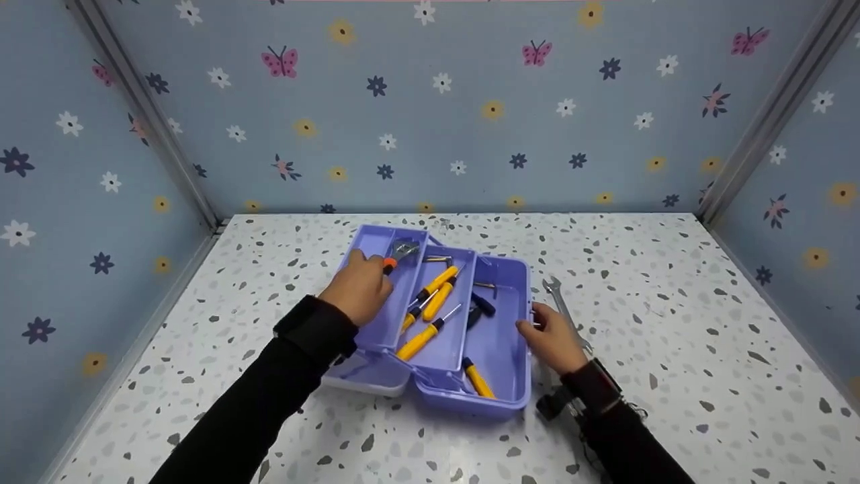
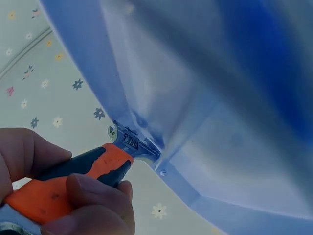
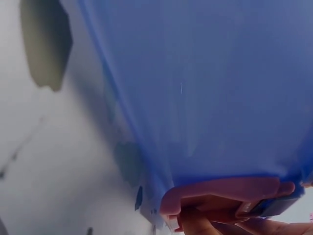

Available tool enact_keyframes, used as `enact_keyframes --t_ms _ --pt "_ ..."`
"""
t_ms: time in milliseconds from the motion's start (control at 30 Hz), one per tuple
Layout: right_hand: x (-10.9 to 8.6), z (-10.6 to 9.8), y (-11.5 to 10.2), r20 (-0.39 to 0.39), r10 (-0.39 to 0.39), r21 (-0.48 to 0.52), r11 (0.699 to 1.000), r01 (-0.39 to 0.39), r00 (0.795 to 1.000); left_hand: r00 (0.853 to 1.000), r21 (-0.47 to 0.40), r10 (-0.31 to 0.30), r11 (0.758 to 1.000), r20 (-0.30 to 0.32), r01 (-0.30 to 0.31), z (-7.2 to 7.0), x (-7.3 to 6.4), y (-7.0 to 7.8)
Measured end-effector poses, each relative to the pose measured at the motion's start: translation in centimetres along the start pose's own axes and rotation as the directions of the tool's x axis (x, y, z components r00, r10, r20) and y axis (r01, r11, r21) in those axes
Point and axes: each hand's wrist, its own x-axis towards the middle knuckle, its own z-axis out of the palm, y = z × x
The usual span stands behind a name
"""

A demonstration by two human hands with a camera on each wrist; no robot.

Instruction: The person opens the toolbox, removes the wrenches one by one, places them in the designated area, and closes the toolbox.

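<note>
My left hand (image 1: 356, 289) grips an adjustable wrench (image 2: 105, 164) by its orange and black handle, its head over the upper left tray of an open purple toolbox (image 1: 504, 336). In the left wrist view the wrench's jaw end is at the tray's edge. My right hand (image 1: 554, 339) holds the toolbox's right side, with fingers at a reddish latch (image 3: 225, 193) in the right wrist view. Several yellow-handled screwdrivers (image 1: 439, 300) lie in the middle tray, with a hex key (image 1: 440, 259) at its far end.
A silver wrench (image 1: 559, 299) lies on the speckled table (image 1: 672, 376), right of the toolbox and partly behind my right hand. In the deep compartment are a black-handled tool (image 1: 482, 304) and a yellow-handled tool (image 1: 478, 378). Patterned walls (image 1: 457, 134) enclose the table's back and sides.
</note>
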Motion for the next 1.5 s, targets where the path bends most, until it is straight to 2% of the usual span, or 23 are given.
enact_keyframes --t_ms 167,300,400,500,600,700,800,833,933,1167,1300,1367,1433,1500 --pt "0.1 -0.2 -0.1 0.017 0.037 0.005 0.999 -0.037 0.999 0.996 -0.089 -0.007 0.996 -0.085 0.000 -0.4 -0.7 0.3" --pt "0.1 -0.2 -0.1 0.031 0.077 0.063 0.995 -0.079 0.997 0.982 -0.119 0.025 0.992 -0.185 -0.048 -0.3 -1.5 0.8" --pt "0.1 -0.3 -0.3 0.022 0.108 0.081 0.991 -0.109 0.994 0.958 -0.120 0.093 0.984 -0.271 -0.130 0.2 -2.1 1.0" --pt "0.0 -0.8 -0.7 0.008 0.111 0.051 0.993 -0.111 0.994 0.926 -0.108 0.158 0.973 -0.344 -0.206 1.0 -2.6 1.2" --pt "-0.1 -1.3 -1.3 -0.001 0.087 0.036 0.996 -0.087 0.996 0.898 -0.097 0.191 0.964 -0.395 -0.248 1.8 -3.2 1.5" --pt "-0.4 -1.5 -2.2 -0.019 0.056 0.067 0.996 -0.054 0.998 0.873 -0.096 0.214 0.954 -0.438 -0.282 2.7 -3.9 1.9" --pt "-0.7 -1.4 -3.2 -0.048 0.017 0.138 0.990 -0.011 0.999 0.861 -0.119 0.221 0.945 -0.457 -0.306 3.6 -4.8 2.5" --pt "-0.9 -1.4 -3.5 -0.054 0.003 0.158 0.987 0.005 0.999 0.862 -0.128 0.221 0.942 -0.457 -0.309 3.9 -5.1 2.8" --pt "-1.4 -1.0 -4.4 -0.047 -0.030 0.174 0.984 0.038 0.998 0.855 -0.130 0.235 0.936 -0.462 -0.327 5.1 -5.9 3.6" --pt "-2.6 0.0 -5.7 0.098 -0.092 0.198 0.977 0.072 0.991 0.799 -0.037 0.332 0.914 -0.501 -0.403 8.1 -7.2 5.5" --pt "-3.1 0.5 -6.0 0.191 -0.125 0.295 0.953 0.064 0.974 0.796 -0.005 0.362 0.909 -0.485 -0.416 9.6 -7.5 6.3" --pt "-3.3 0.7 -6.1 0.225 -0.149 0.343 0.937 0.064 0.963 0.804 -0.001 0.366 0.910 -0.468 -0.415 10.2 -7.7 6.6" --pt "-3.5 1.1 -6.2 0.239 -0.164 0.357 0.932 0.071 0.957 0.817 0.002 0.366 0.913 -0.446 -0.408 10.7 -7.8 6.8" --pt "-3.8 1.4 -6.3 0.245 -0.170 0.361 0.930 0.073 0.955 0.823 0.008 0.363 0.917 -0.437 -0.400 11.2 -8.0 7.0"
